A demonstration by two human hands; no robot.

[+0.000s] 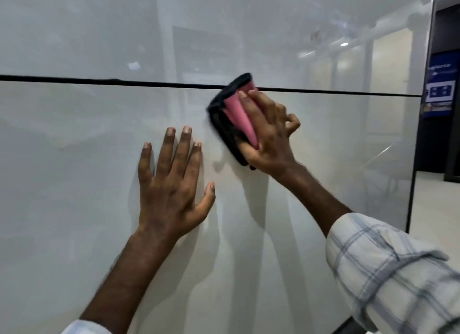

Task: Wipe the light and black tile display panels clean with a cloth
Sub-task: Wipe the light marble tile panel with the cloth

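A glossy light tile panel [74, 184] fills most of the view, with a second light panel [99, 35] above it past a thin dark joint [74, 79]. My right hand [268, 134] grips a folded pink and black cloth [231, 117] and holds it against the lower panel, its top edge over the joint. My left hand [171, 184] rests flat on the lower panel with fingers spread, just left of and below the cloth. No black panel can be made out.
The panels end at a dark vertical edge [413, 184] on the right. Beyond it are a pale floor [433, 209], dark shelving [445, 35] and a blue sign [440, 85]. Reflections of lights and pipes show on the upper panel.
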